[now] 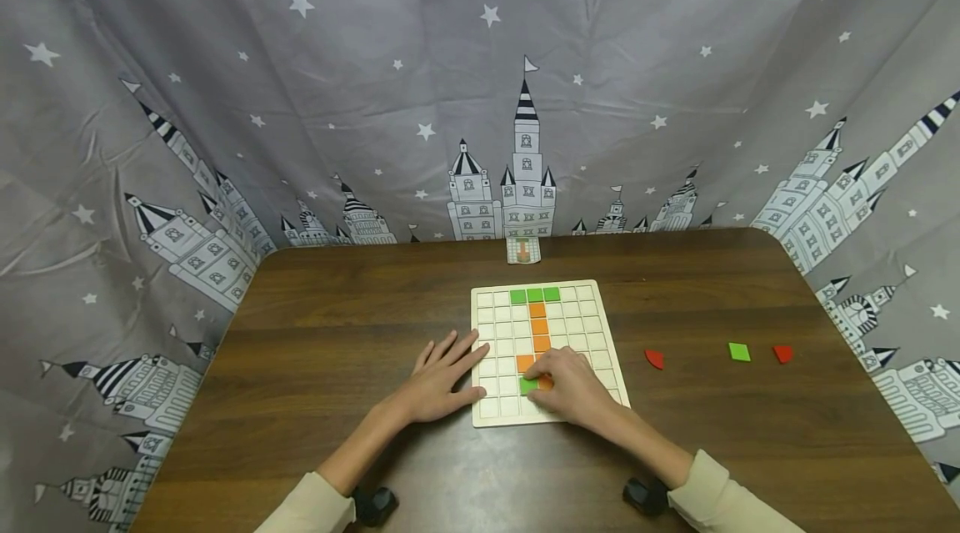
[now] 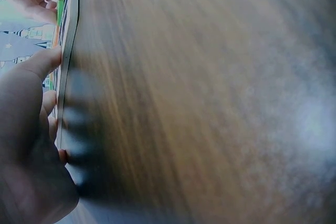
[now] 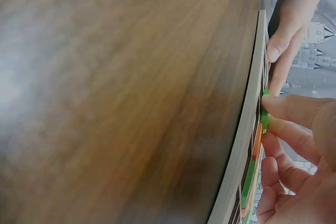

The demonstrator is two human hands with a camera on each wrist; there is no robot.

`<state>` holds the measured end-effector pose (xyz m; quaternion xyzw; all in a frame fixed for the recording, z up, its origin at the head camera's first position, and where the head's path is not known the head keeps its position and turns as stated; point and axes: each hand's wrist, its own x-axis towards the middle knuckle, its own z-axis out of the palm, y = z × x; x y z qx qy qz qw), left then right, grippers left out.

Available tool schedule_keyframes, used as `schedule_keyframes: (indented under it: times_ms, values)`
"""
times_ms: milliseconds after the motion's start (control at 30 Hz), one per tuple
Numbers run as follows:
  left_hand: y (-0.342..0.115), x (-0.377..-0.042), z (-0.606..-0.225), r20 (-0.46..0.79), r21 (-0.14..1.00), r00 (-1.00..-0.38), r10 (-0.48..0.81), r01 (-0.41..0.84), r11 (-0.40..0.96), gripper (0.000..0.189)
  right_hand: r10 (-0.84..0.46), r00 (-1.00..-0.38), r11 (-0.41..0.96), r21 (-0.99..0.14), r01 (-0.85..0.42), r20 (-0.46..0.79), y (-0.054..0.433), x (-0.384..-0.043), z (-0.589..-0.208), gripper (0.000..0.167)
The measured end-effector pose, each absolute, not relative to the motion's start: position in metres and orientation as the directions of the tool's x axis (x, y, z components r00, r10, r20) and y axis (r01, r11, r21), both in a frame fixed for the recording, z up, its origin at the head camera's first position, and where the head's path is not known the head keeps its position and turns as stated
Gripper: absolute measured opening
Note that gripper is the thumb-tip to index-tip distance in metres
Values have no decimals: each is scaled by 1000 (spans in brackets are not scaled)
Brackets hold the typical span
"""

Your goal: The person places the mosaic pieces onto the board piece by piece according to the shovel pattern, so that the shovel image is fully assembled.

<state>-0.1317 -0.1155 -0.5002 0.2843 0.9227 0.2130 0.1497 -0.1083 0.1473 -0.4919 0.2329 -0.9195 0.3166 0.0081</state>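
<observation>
A pale gridded board [image 1: 491, 412] lies on the table, with green square tiles [image 1: 535, 295] along its far row and orange tiles [image 1: 540, 326] running down from them. Near the board's close side, my right hand [image 1: 573, 387] pinches a green square tile [image 1: 528, 386] between thumb and fingertip; the right wrist view shows that tile [image 3: 265, 109] at the board's surface, beside an orange tile [image 3: 256, 141]. My left hand [image 1: 435, 387] has its fingers spread, with fingertips touching the board's left edge. Part of the near rows is hidden under the right hand.
Right of the board lie a red quarter-round piece [image 1: 654, 359], a light green square [image 1: 738, 352] and another red piece [image 1: 783, 354]. A small patterned card [image 1: 522, 250] sits at the table's far edge, before a grey castle-print curtain [image 1: 360, 32].
</observation>
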Motion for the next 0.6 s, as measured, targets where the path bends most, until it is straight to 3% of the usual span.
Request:
schedule_keyframes:
  times_ms: [600]
  values:
    - [-115, -132, -500, -153, 475, -792, 591, 465, 747, 69, -404, -905, 711, -577, -401, 130, 145, -113, -490, 17]
